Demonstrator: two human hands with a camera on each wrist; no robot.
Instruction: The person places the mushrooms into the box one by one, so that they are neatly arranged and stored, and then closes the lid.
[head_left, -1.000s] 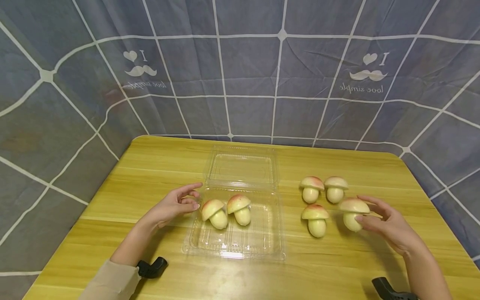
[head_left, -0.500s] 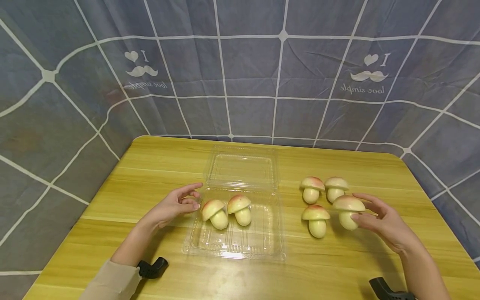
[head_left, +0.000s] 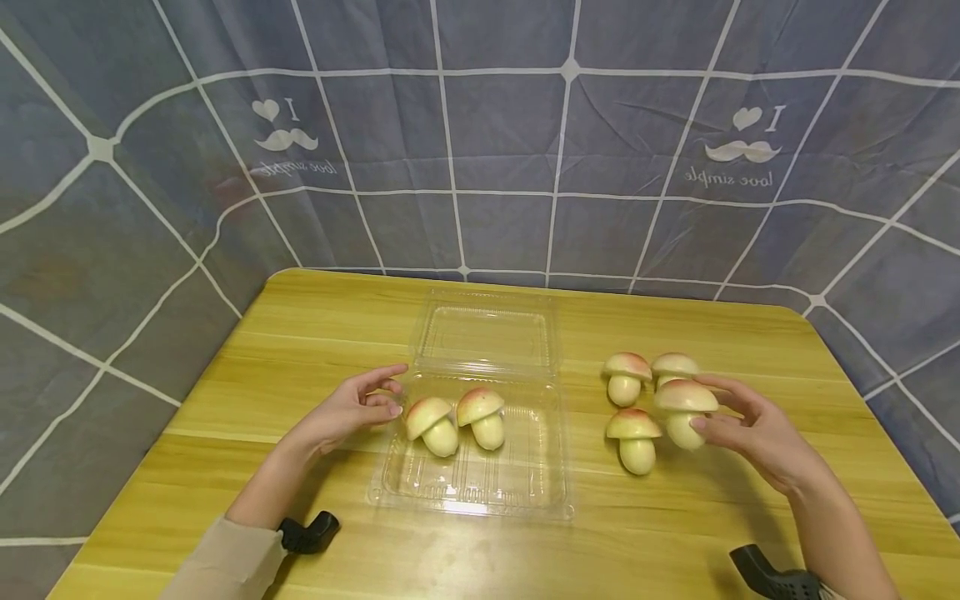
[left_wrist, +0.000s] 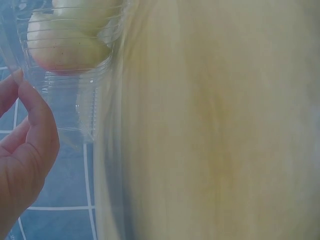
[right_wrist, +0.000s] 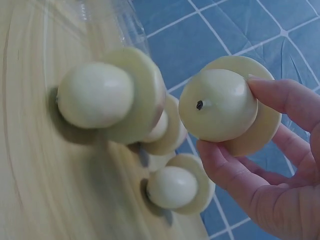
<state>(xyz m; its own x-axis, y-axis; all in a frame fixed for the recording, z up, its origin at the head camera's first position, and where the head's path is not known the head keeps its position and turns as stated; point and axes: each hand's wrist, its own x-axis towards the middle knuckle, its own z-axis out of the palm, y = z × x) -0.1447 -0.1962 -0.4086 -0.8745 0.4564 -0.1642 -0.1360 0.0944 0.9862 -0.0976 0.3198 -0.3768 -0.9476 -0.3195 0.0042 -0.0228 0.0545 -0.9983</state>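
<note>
My right hand (head_left: 757,437) holds a mushroom-shaped piece (head_left: 684,412), pale stem and pinkish cap, by its stem between thumb and fingers. In the right wrist view this piece (right_wrist: 220,105) shows a small dark spot on its stem end. It is raised above the table, close to three similar pieces, one of them a red-capped mushroom piece (head_left: 636,442). My left hand (head_left: 348,410) stays at the left rim of a clear plastic clamshell box (head_left: 517,483), index finger extended and thumb apart from it. Two mushroom pieces (head_left: 432,427) lie inside the box's left half.
The box's lid (head_left: 486,337) lies folded back toward the far edge of the wooden table (head_left: 330,325). A blue-grey curtain with white lines (head_left: 502,150) hangs behind and beside the table. Black wrist devices (head_left: 309,533) sit below both hands.
My right hand has moved left and slightly away from me with the mushroom piece, now partly covering a piece behind it. My left hand and the box stay in place.
</note>
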